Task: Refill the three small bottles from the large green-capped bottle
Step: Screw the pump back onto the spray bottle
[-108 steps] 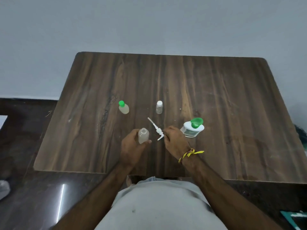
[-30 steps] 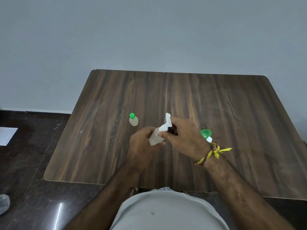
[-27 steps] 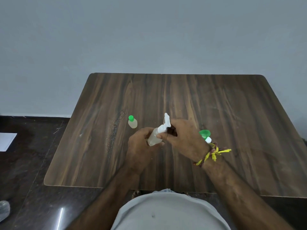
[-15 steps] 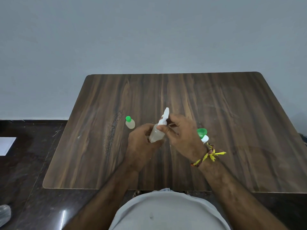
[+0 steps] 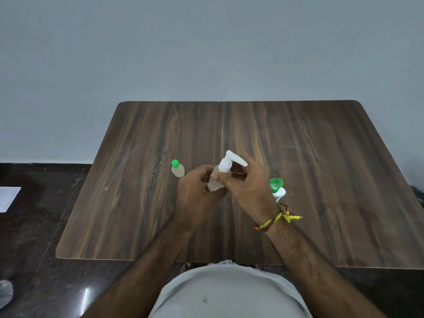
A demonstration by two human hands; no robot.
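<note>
Pump bottle (image 5: 214, 181) held tilted above the wooden table (image 5: 321, 180), left hand (image 5: 197, 193) clamped round its body, right hand (image 5: 249, 188) fingers pinching the white pump head (image 5: 226, 164): cross-threading or a slipping grip risks spilling; green-capped bottle (image 5: 277, 189) sits close behind the right wrist.

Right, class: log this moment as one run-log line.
left hand: holds pump bottle | right hand: on pump head | small green-capped bottle: standing, capped | large bottle: behind right hand
</note>
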